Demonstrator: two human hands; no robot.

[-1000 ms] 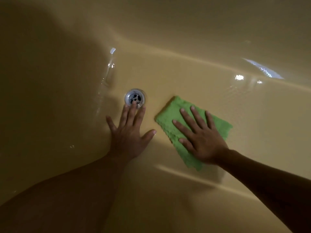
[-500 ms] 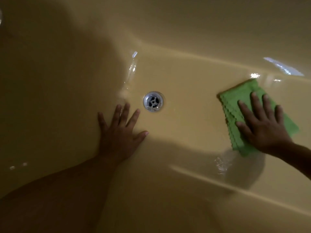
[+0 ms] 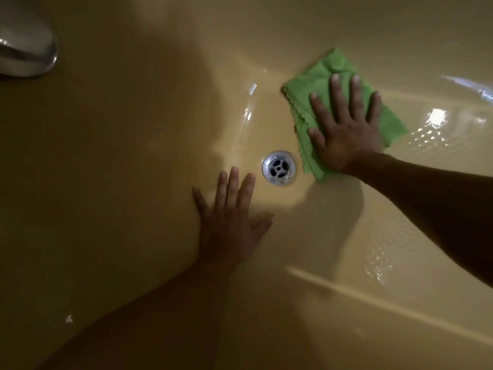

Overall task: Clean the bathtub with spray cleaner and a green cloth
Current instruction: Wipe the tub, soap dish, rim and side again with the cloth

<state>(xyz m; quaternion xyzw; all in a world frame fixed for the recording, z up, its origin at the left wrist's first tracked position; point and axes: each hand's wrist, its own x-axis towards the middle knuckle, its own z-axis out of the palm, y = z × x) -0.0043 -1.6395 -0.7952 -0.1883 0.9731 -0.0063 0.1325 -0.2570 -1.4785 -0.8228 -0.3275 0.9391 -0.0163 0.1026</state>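
Bathtub: cloth beneath right grip.

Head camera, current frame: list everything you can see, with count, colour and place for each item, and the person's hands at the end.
bathtub: one, beige-yellow, fills the whole frame; wet sheen on its floor
drain: one, shiny metal, on the tub floor near the centre, between the two hands
cloth: one, green, folded, on the tub floor up and right of the drain, under the right hand
spout: one, chrome, top left corner, partly cut off by the frame edge
left hand: one, flat on the tub floor just below and left of the drain, fingers straight, holding nothing
right hand: one, fingers spread, pressing flat on the cloth
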